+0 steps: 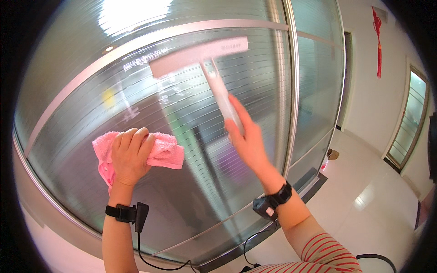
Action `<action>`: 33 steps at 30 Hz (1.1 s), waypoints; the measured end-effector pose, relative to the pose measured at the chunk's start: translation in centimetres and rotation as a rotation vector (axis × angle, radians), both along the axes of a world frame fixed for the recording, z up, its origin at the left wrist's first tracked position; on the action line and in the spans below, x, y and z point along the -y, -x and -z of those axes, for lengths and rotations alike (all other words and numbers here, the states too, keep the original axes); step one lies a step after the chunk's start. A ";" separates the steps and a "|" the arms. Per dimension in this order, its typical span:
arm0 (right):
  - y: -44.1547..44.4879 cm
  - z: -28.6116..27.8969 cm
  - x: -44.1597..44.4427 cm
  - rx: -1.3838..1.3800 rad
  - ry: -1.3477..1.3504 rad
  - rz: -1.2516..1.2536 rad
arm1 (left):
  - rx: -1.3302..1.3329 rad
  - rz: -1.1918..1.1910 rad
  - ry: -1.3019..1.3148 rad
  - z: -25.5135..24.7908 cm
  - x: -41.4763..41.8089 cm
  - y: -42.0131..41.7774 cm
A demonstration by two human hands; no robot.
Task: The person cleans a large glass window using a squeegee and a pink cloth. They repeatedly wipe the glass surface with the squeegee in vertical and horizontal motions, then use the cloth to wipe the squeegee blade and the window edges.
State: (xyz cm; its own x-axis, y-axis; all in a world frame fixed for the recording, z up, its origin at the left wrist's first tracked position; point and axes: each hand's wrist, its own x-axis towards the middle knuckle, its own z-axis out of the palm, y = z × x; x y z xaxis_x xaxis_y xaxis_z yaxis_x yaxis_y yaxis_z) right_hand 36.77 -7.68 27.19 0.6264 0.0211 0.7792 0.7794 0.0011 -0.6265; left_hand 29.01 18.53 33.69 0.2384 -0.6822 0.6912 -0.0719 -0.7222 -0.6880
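My left hand [131,155] grips a folded pink terry cloth [166,150], held in front of a ribbed glass sliding door [191,177]. In my right hand [246,140] is the pale handle of a squeegee [198,56]. The squeegee's wide pinkish head lies tilted across the upper glass panel, just below a pink-toned metal crossbar [191,25]. The handle slants down to the right, and my right hand and the tool are slightly blurred. Whether the cloth touches the glass I cannot tell.
A metal door frame [293,85] divides this panel from another glass panel [319,85] on the right. Below runs a dark floor sill [235,249]. Black cables [160,268] hang from the wrist devices. A red tassel ornament [379,51] hangs on the white wall, above the tiled floor [355,191].
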 end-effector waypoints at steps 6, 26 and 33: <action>3.2 17.0 2.4 -0.065 0.186 0.137 | 0.011 0.027 0.027 0.4 0.1 -0.6; -2.0 10.4 8.1 -0.223 -0.003 0.038 | 0.011 0.019 0.030 0.5 -0.6 -0.5; -2.1 9.6 10.2 -0.390 -0.106 -0.020 | 0.012 -0.012 0.007 1.0 -1.1 -0.7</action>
